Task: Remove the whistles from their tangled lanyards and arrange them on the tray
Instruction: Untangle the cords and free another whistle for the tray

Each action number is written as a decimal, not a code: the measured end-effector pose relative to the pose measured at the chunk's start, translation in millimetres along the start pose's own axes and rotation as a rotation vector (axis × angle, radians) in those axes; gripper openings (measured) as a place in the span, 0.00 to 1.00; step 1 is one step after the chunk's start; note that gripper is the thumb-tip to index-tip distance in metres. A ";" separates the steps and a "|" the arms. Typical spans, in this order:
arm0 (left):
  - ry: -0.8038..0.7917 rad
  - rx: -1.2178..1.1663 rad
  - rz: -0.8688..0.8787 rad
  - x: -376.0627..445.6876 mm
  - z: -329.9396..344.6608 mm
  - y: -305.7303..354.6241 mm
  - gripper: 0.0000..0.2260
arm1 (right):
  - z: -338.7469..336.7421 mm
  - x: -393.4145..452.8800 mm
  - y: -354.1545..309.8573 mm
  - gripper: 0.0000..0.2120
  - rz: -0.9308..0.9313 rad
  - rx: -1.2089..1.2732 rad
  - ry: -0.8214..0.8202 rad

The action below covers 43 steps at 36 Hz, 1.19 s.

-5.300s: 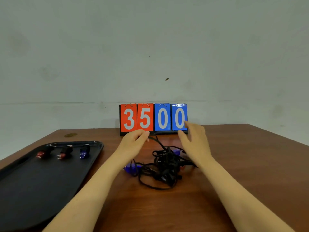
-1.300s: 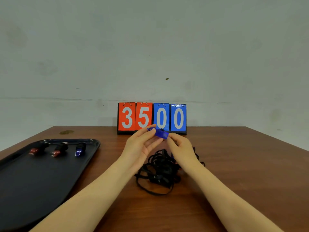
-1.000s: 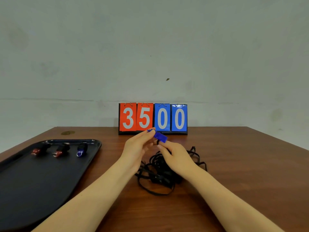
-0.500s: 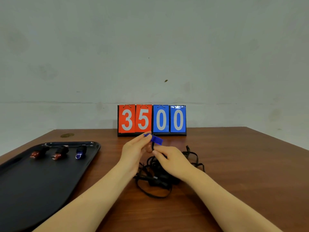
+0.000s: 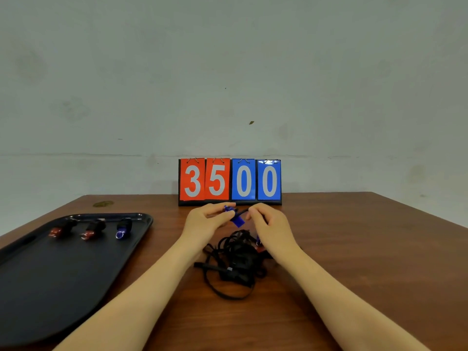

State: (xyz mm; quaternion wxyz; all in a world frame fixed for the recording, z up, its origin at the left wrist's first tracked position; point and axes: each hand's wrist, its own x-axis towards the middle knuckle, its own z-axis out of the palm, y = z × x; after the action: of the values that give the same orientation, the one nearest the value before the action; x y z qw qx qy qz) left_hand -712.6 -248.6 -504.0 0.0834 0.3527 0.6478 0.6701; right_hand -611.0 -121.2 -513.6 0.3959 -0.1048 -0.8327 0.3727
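1. Our left hand (image 5: pixel 205 221) pinches a blue whistle (image 5: pixel 236 217); our right hand (image 5: pixel 271 225) pinches its black lanyard (image 5: pixel 242 212).
2. Tangled lanyards (image 5: pixel 234 262) lie on the worktop (image 5: pixel 354 249); three whistles (image 5: pixel 92 229) sit on the black tray (image 5: pixel 50 287).

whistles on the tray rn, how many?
3, in a row at the far end of the tray: red whistle, second red whistle, blue whistle. Another blue one is off-tray, held between both hands; the lanyard tangle may hide more.
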 end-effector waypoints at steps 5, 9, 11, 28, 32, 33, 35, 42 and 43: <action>-0.101 -0.211 -0.069 -10.7 9.9 8.7 0.09 | -4.6 0.9 -2.8 0.12 0.042 0.107 0.059; -0.158 -0.439 -0.131 -17.7 11.1 16.6 0.09 | -6.2 1.8 -9.5 0.09 0.146 0.269 0.040; -0.171 -0.542 -0.148 -21.0 11.9 18.6 0.08 | -8.1 2.0 -10.0 0.07 0.243 0.397 0.020; 0.014 -0.597 -0.167 -17.4 14.7 8.9 0.09 | 12.4 -2.7 3.5 0.12 -0.049 -0.058 -0.229; 0.088 -0.427 -0.123 -13.2 13.6 4.9 0.10 | 14.0 -4.0 3.7 0.12 -0.116 -0.211 -0.289; 0.094 -0.380 -0.111 -12.8 13.6 3.8 0.09 | 13.9 -4.0 3.4 0.12 -0.128 -0.236 -0.298; 0.098 -0.307 -0.091 -10.9 13.7 1.5 0.08 | 13.2 -4.0 2.3 0.11 -0.135 -0.266 -0.319; 0.097 -0.036 -0.020 -0.2 8.6 -10.8 0.09 | 8.7 -6.1 -2.2 0.12 -0.147 -0.262 -0.342; 0.097 0.017 -0.003 0.8 7.3 -12.0 0.10 | 8.0 -6.5 -3.0 0.12 -0.140 -0.246 -0.339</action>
State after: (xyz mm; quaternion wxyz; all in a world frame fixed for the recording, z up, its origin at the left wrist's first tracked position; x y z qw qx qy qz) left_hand -713.1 -240.5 -515.5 0.0501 0.3196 0.6575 0.6805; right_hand -612.2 -130.6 -518.5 0.2594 -0.0301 -0.9318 0.2521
